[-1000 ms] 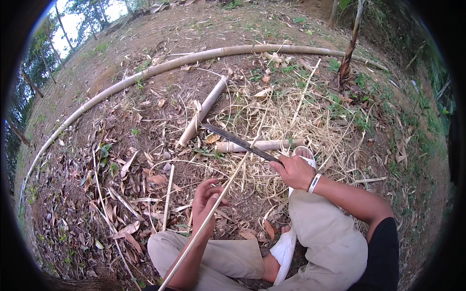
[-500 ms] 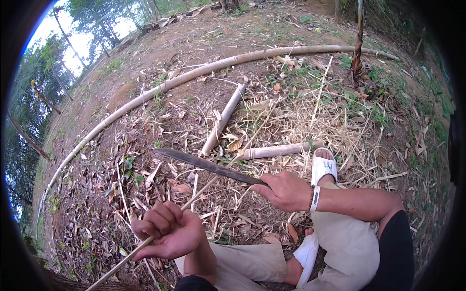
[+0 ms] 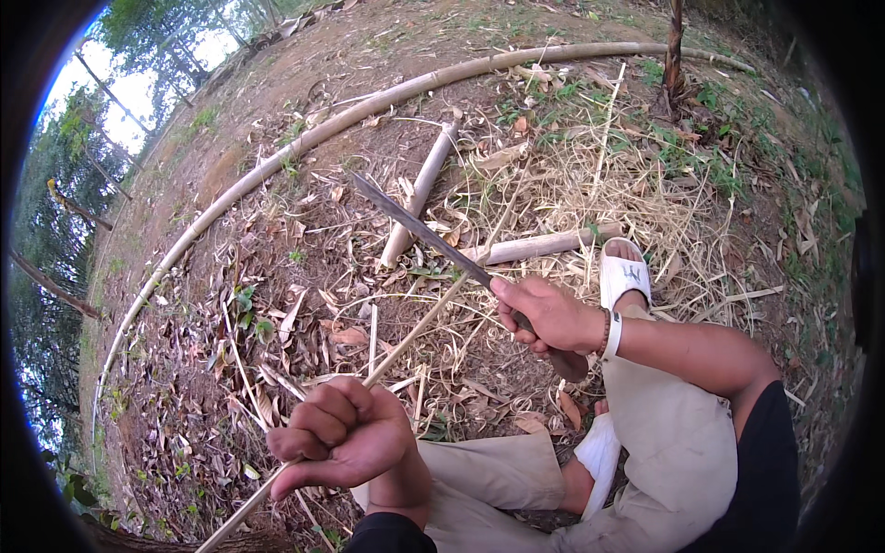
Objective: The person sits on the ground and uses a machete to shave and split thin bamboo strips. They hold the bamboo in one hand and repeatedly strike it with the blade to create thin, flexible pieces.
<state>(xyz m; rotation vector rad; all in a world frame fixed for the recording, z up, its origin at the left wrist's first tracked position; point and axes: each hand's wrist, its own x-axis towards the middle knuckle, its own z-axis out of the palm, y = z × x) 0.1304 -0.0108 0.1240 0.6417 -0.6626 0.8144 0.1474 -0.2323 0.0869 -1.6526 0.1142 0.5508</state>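
My right hand (image 3: 544, 315) grips the handle of a long dark knife (image 3: 415, 228), whose blade points up and to the left. My left hand (image 3: 346, 435) is closed in a fist around a thin bamboo strip (image 3: 419, 328). The strip runs from the lower left up toward the knife and meets the blade just in front of my right hand. I sit on the ground with my legs in beige trousers (image 3: 664, 442) and white sandals (image 3: 625, 275).
Two short bamboo pieces (image 3: 419, 194) (image 3: 544, 245) lie among dry leaves and pale shavings. A long bamboo pole (image 3: 304, 143) curves across the ground behind them. A thin tree trunk (image 3: 676, 46) stands at the upper right.
My left hand has pulled the strip down and back toward me. The knife blade has swung from lying low to pointing up and left. The view has shifted closer.
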